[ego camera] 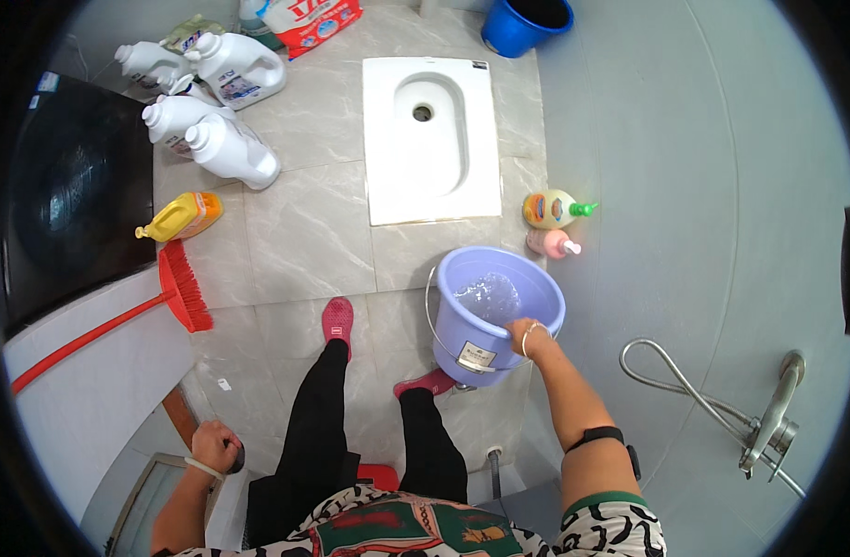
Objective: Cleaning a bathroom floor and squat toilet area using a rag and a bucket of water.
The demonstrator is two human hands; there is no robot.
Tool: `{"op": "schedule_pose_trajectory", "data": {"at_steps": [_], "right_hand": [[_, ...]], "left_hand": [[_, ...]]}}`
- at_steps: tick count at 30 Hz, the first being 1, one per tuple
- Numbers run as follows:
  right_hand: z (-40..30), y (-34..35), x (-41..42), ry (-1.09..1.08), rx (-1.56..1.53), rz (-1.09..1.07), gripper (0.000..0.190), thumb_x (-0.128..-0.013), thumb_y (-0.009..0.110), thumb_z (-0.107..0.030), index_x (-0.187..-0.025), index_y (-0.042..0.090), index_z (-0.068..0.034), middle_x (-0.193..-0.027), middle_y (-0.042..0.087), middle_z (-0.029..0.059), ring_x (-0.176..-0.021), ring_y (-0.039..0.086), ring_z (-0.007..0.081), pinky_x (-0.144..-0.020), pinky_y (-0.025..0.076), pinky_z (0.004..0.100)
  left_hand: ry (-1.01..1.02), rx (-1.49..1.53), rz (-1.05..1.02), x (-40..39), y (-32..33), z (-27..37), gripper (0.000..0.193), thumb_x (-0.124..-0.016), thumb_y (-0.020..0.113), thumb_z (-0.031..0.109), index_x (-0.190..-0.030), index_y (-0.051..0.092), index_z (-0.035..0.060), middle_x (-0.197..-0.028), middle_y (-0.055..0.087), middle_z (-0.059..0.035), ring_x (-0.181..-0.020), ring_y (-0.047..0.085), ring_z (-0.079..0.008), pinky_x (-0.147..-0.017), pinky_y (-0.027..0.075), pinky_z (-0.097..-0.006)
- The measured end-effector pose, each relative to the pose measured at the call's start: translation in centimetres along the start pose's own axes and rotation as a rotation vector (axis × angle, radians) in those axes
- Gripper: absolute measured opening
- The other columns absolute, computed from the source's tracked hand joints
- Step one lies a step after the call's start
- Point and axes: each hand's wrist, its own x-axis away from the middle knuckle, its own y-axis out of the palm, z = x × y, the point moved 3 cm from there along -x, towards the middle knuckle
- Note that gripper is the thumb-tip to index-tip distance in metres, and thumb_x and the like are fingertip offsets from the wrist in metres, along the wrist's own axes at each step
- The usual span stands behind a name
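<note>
My right hand (526, 336) grips the near rim of a lavender plastic bucket (459, 331). The bucket tilts, and bubbly water (491, 296) shows inside it. Its wire handle hangs down around the outside. Beneath the bucket's near side is my right foot in a pink slip-on shoe (425, 383). Off to the lower left, my left hand (214, 447) has its fingers curled beside a small dark round object (239, 459). Whether the hand holds that object I cannot tell.
A white squat toilet (435, 209) is set in the raised tiled floor. White detergent bottles (237, 153), a yellow bottle (188, 217) and a red broom (181, 289) are left. Pump bottles (550, 209), a blue bucket (512, 35) and a shower hose (675, 386) are right.
</note>
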Motion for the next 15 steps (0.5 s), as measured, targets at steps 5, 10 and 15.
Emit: {"op": "schedule_pose_trajectory", "data": {"at_steps": [5,10,15], "right_hand": [[-3.1,-7.2,-5.9,0.035,0.145,0.016,0.032,-0.080,0.047,-0.010,-0.108,0.061,-0.015,-0.109,0.062,0.0079,-0.102,0.058,0.0255,-0.084,0.047,0.0409],[-2.4,-12.2,-7.9,0.111,-0.008,0.179,0.032,-0.075,0.047,-0.009,-0.103,0.063,-0.012,-0.101,0.062,0.0142,-0.097,0.059,0.0297,-0.085,0.046,0.0388],[-3.9,-12.8,-7.3,0.132,-0.025,0.225,0.031,-0.075,0.048,-0.009,-0.101,0.064,-0.013,-0.098,0.063,0.0152,-0.094,0.060,0.0309,-0.083,0.047,0.0400]], "left_hand": [[-0.175,0.086,0.015,2.3,0.8,-2.7,0.004,-0.057,0.061,0.010,-0.055,0.061,0.0131,-0.068,0.056,-0.0091,-0.072,0.054,-0.0298,-0.065,0.045,-0.0415],[-0.224,0.141,0.043,2.3,1.1,-3.8,0.005,-0.058,0.061,0.010,-0.055,0.062,0.0135,-0.068,0.057,-0.0091,-0.073,0.055,-0.0300,-0.066,0.045,-0.0409],[-0.230,0.162,0.050,2.3,2.5,-5.1,0.003,-0.057,0.062,0.011,-0.056,0.062,0.0130,-0.069,0.058,-0.0095,-0.073,0.056,-0.0304,-0.067,0.045,-0.0404]]}}
